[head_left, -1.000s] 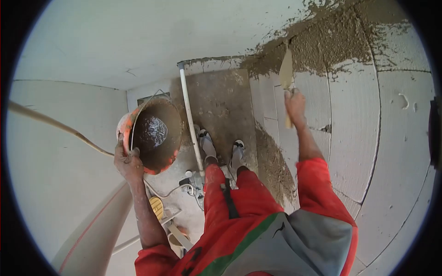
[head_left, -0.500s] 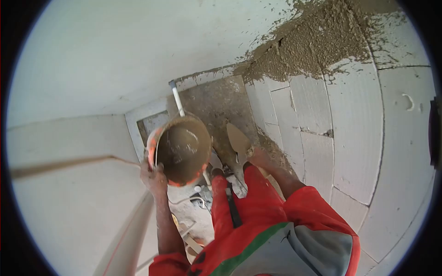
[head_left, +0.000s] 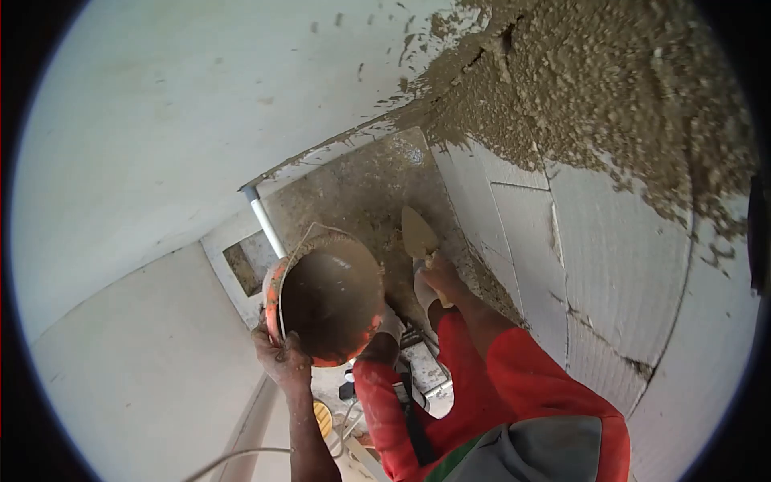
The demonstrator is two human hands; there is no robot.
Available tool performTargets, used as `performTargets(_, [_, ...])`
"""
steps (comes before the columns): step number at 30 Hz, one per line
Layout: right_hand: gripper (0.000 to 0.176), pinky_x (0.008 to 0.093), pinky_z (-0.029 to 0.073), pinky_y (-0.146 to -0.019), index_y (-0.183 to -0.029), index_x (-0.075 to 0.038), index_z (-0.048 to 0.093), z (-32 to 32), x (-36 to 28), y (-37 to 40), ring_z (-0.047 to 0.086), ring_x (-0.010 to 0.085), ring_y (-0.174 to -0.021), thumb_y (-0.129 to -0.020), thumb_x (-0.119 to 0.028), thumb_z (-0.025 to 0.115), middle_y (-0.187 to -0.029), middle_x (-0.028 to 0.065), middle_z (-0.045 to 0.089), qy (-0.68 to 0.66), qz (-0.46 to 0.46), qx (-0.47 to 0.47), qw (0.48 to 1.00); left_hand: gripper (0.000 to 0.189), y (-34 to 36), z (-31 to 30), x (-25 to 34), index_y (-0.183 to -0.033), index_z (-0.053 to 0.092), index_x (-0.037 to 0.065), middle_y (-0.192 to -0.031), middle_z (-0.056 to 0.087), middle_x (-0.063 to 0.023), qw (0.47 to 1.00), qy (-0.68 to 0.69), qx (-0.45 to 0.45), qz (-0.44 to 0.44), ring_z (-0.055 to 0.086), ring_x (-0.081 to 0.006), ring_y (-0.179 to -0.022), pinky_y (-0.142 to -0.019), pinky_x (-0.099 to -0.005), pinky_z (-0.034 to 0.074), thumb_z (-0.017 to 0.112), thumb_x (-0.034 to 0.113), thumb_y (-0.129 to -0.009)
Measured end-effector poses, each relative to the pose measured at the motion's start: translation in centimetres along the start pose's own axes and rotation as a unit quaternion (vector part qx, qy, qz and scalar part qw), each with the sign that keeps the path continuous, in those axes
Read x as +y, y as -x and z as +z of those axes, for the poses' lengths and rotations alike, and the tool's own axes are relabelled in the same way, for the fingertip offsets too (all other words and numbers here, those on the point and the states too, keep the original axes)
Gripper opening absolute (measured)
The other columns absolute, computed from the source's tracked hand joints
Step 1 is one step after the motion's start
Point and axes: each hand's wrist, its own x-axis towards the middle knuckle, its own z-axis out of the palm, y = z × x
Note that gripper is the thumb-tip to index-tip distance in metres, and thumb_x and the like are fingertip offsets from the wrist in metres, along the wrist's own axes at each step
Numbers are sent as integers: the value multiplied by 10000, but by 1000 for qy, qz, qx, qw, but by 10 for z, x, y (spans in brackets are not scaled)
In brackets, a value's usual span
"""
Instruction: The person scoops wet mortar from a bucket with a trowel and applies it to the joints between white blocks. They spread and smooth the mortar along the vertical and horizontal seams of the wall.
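Observation:
My left hand (head_left: 281, 359) grips the rim of an orange bucket (head_left: 329, 299) smeared with mortar, held up in front of me with its opening toward the camera. To its right, my right hand (head_left: 438, 275) holds a trowel (head_left: 418, 233) by its wooden handle, blade pointing up and away, close beside the bucket's rim. Rough brown mortar (head_left: 594, 88) covers the upper part of the white block wall (head_left: 610, 265) on my right. My red trousers (head_left: 474, 377) fill the lower middle.
A white pipe (head_left: 263, 215) runs up the corner beyond the bucket. Far below lie a mortar-stained floor (head_left: 361, 185), cables and a yellow object (head_left: 323, 418). Smooth white walls (head_left: 144, 161) close in on the left; a pale plank (head_left: 249, 426) leans at bottom left.
My right hand came down from the wall with the trowel to beside the bucket. The bucket moved right and tilted more toward me. My view shifted closer to the mortared wall.

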Motion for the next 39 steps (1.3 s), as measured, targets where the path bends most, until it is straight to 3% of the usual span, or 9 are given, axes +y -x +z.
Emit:
performTargets(4, [652, 479, 450, -943, -1282, 32, 464, 1, 41, -64, 566, 417, -1105, -788, -356, 642, -1178, 284, 579, 59, 25, 18, 998, 220, -44, 82, -43, -892, 444, -4, -810, 569, -104, 998, 68, -2, 14, 585, -161, -654, -597, -291, 502, 557, -32, -705])
performTargets(5, [632, 492, 452, -937, -1276, 36, 455, 1, 49, -82, 568, 430, -1094, -799, -342, 625, -1164, 291, 581, 51, 14, 37, 998, 240, -51, 104, -42, -858, 382, 15, -747, 536, -118, 972, 211, -55, -91, 554, -178, -457, -418, -300, 484, 557, -67, -716])
performTargets(8, [602, 524, 456, -919, -1275, 48, 430, 27, 81, -141, 573, 462, -1067, -831, -328, 585, -1133, 306, 586, 46, -18, 106, 993, 249, -83, 179, -67, -856, 356, 24, -694, 514, -117, 953, 273, -48, -120, 480, -170, -338, -290, -309, 413, 546, -68, -724])
performTargets(13, [634, 536, 471, -887, -1289, 87, 413, 68, 113, -211, 575, 479, -1047, -882, -377, 561, -1125, 318, 582, 25, -27, 165, 986, 277, -114, 274, -114, -849, 385, 58, -751, 480, -63, 959, 239, -9, -154, 526, -189, -583, -510, -314, 458, 571, -34, -664])
performTargets(17, [588, 527, 473, -887, -1240, 113, 447, 62, 86, -265, 570, 477, -1058, -902, -357, 554, -1131, 327, 578, 176, -155, 244, 941, 276, -158, 325, -192, -837, 428, 36, -767, 510, -107, 987, 130, 40, -85, 568, -263, -709, -679, -387, 470, 631, 62, -652])
performTargets(21, [559, 520, 445, -937, -1218, 96, 470, 29, 37, -320, 552, 480, -1093, -914, -369, 536, -1159, 337, 566, 75, -89, 177, 977, 347, -174, 333, -181, -942, 447, -5, -797, 561, -164, 994, 91, 65, -19, 620, -311, -609, -531, -429, 514, 658, 32, -669])
performTargets(26, [572, 512, 418, -975, -1222, 83, 467, 19, 36, -295, 535, 475, -1125, -910, -391, 531, -1171, 351, 552, 4, -68, 188, 980, 419, -160, 318, -122, -1001, 544, -6, -891, 631, -185, 990, -106, 89, 5, 638, -314, -944, -839, -466, 462, 707, 313, -784])
performTargets(28, [578, 508, 420, -972, -1231, 88, 457, 15, 32, -284, 534, 466, -1132, -905, -382, 539, -1165, 353, 553, 3, -55, 211, 976, 462, -168, 320, -129, -1039, 562, -2, -979, 633, -214, 992, -93, 85, -15, 625, -361, -967, -841, -485, 463, 689, 376, -807])
performTargets(39, [430, 483, 487, -859, -1144, 10, 569, 56, 46, -193, 610, 425, -961, -856, -309, 600, -1010, 224, 641, 51, -434, 280, 855, 592, -182, 340, -145, -1031, 523, -82, -958, 609, -217, 991, 50, 115, 53, 600, -328, -889, -814, -439, 457, 697, 445, -826])
